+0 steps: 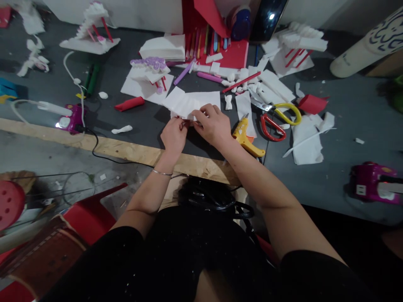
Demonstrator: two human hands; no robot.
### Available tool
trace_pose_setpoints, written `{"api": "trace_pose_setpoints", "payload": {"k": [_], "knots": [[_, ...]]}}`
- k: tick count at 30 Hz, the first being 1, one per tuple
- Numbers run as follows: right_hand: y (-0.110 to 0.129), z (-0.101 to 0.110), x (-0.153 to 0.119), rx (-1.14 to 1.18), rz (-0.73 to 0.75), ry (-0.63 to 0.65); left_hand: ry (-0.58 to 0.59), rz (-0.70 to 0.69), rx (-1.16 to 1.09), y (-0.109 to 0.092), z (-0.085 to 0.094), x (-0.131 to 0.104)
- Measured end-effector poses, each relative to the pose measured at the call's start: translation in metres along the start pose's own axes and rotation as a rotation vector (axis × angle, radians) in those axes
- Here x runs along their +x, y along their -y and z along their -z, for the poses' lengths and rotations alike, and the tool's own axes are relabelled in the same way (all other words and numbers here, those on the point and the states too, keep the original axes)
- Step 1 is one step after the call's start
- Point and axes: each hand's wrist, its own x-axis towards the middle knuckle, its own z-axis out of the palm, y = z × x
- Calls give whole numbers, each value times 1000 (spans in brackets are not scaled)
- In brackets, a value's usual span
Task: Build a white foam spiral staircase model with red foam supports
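My left hand (pixel 175 133) and my right hand (pixel 214 125) meet near the table's front edge, at a white paper piece (pixel 184 100) with a raised, folded part. The left fingers are pinched together at its near edge; what lies between them is too small to make out. My right hand curls over the paper's right part, its fingertips against it and close to the left ones. Beside my right wrist lies a yellow glue gun (pixel 244 136), its nozzle pointing away from me. Scissors (pixel 272 115) with red and yellow handles lie to its right, blades partly over paper scraps.
Small paper models with red sticks stand behind, at the left (pixel 94 35), centre (pixel 147 73) and right (pixel 299 44). Several coloured markers (pixel 204 42) lie on red paper. Purple power strips (pixel 72 119) sit at both sides, one trailing a black cable. A white bottle (pixel 362 48) leans at the right.
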Motion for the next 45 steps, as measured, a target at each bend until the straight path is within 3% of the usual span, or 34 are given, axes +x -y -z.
{"api": "trace_pose_setpoints", "payload": {"k": [4, 8, 12, 17, 23, 26, 30, 34, 40, 45], "knots": [[-2, 4, -2, 52, 14, 11, 0, -20, 8, 1, 3, -2], [-22, 12, -3, 146, 48, -51, -33, -69, -43, 14, 15, -4], [-51, 14, -1, 166, -83, -127, -47, -96, 53, 32, 26, -2], [-59, 6, 5, 97, -200, -23, 9, -121, 102, 46, 22, 5], [-55, 7, 7, 105, -255, 61, 8, -86, 49, 43, 19, 14], [-62, 8, 7, 195, -275, 58, 19, -26, -132, 37, 24, 17], [-67, 9, 3, 343, -283, 41, 88, 222, -583, 29, 29, 22], [-60, 22, -11, 348, -214, -46, 156, 414, -964, 25, 32, 27], [-40, 47, -40, 199, -71, -106, 190, 491, -1166, 21, 33, 30], [-41, 45, -45, 111, -96, -63, 155, 470, -1215, 7, 26, 29]]}}
